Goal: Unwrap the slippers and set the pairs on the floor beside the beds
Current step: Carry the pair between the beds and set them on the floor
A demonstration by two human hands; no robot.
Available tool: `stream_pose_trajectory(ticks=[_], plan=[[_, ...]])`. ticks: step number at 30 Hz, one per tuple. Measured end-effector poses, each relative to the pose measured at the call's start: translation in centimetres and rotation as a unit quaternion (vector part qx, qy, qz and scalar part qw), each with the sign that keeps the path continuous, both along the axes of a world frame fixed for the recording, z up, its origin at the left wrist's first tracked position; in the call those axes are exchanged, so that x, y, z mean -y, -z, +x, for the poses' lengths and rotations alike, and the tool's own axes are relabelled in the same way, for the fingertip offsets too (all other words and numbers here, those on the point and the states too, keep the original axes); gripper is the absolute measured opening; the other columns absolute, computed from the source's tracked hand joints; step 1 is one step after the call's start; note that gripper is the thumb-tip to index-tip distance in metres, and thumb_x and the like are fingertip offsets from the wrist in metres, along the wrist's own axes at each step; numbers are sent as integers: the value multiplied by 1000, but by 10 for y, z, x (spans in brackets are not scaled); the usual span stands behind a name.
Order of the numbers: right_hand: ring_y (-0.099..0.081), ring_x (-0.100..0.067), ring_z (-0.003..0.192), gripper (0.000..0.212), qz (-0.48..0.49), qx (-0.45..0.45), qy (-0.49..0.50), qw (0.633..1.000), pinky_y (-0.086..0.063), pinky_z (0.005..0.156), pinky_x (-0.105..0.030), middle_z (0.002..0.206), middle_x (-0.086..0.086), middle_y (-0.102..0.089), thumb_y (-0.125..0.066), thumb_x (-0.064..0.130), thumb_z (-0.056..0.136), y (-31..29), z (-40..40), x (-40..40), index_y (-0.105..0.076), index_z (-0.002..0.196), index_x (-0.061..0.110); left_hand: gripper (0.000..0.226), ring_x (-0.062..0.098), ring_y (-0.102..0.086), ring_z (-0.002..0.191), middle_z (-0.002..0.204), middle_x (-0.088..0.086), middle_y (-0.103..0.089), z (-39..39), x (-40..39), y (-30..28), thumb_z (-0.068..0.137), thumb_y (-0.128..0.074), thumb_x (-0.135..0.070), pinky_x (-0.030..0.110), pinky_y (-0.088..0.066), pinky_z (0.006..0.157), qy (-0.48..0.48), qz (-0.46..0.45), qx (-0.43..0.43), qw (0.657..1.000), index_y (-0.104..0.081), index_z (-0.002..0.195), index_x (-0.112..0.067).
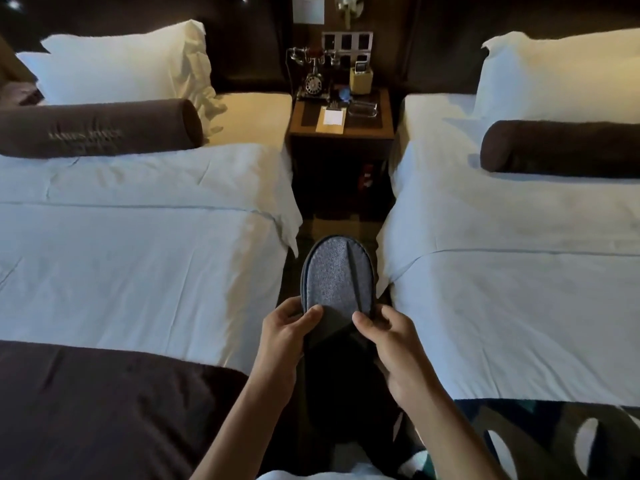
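Observation:
I hold a stacked pair of grey slippers (334, 278) over the aisle between two beds, speckled sole side up and heel end pointing away. My left hand (287, 336) grips the left edge with its thumb on the dark strap. My right hand (391, 344) grips the right edge the same way. The toe end is dark and hidden between my hands. I cannot see any wrapping on them.
White-sheeted beds flank the narrow aisle: left bed (138, 244), right bed (519, 289), each with a brown bolster and white pillows. A wooden nightstand (341, 133) with an old-style telephone stands at the aisle's far end. The dark carpet floor (332, 223) shows between the beds.

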State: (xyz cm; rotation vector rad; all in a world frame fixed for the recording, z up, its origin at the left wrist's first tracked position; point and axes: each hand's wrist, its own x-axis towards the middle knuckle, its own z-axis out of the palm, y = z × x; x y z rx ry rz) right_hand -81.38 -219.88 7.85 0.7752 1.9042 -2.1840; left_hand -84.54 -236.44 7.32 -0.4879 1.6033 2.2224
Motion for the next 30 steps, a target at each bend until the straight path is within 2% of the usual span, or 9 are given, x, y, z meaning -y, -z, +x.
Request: stream_pose_trajectory(ticks=[3, 9, 12, 17, 19, 21, 22, 26, 30], plan=[[-76, -21, 88, 7, -5, 2, -2, 1000, -62, 79, -33, 89, -5, -80, -73, 16, 87, -5, -27, -24, -74, 92, 11, 25, 40, -74, 92, 104, 27, -75, -26, -26, -2, 88, -72, -10, 42, -60, 78, 0, -1, 0, 1000, -67, 110, 2], [-76, -23, 86, 8, -15, -9, 16, 1000, -61, 79, -35, 88, -10, -79, -72, 14, 86, -2, -76, -51, -73, 91, 7, 22, 38, -73, 88, 101, 28, -75, -77, -55, -6, 89, -70, -8, 38, -59, 73, 4, -19, -6, 1000, -67, 108, 4], [-74, -19, 80, 4, -18, -12, 16, 1000, -57, 72, -31, 78, -3, -77, -73, 14, 86, 4, -105, -59, -72, 84, 11, 21, 36, -74, 86, 100, 26, -75, -105, -62, -5, 90, -70, -10, 38, -59, 73, 9, -23, -4, 1000, -68, 106, 2], [-67, -13, 71, 19, -13, 0, 14, 1000, -51, 67, -30, 64, 10, -69, -75, 17, 83, 12, -159, -65, -69, 66, 24, 18, 35, -75, 84, 98, 25, -76, -159, -68, 0, 89, -69, -9, 38, -61, 71, 12, -22, -4, 1000, -70, 105, 1], [-71, -22, 84, 3, -17, 3, 20, 1000, -57, 77, -38, 80, 0, -75, -76, 21, 81, 12, -181, -65, -73, 80, 21, 17, 32, -76, 80, 93, 22, -77, -184, -69, 3, 89, -69, -8, 34, -61, 64, 22, -10, -6, 1000, -70, 103, 1], [-68, -33, 106, 39, -25, 16, 36, 999, -55, 96, -50, 108, -16, -73, -76, 27, 79, 10, -205, -62, -68, 110, 6, 17, 29, -76, 78, 89, 19, -77, -209, -69, 5, 89, -70, -9, 30, -60, 61, 32, -6, -6, 999, -69, 102, 2], [-67, -34, 110, 45, -30, 19, 41, 999, -53, 99, -53, 113, -18, -72, -76, 29, 78, 10, -216, -62, -66, 114, 3, 18, 30, -76, 79, 90, 19, -77, -222, -69, 6, 89, -71, -9, 30, -60, 61, 35, -7, -6, 999, -69, 102, 2], [-72, -34, 99, 26, -7, 20, 50, 999, -53, 95, -57, 97, -16, -77, -75, 28, 77, 14, -260, -60, -72, 94, 8, 20, 33, -77, 81, 94, 21, -77, -270, -66, 13, 86, -74, -10, 32, -60, 64, 50, 11, -2, 999, -69, 103, 0], [-70, -34, 103, 39, -11, 24, 58, 998, -53, 97, -56, 104, -17, -75, -76, 30, 78, 21, -297, -61, -68, 107, 4, 30, 34, -77, 86, 98, 21, -78, -309, -67, 24, 84, -76, -11, 34, -62, 67, 64, 25, 1, 998, -68, 111, -3]])
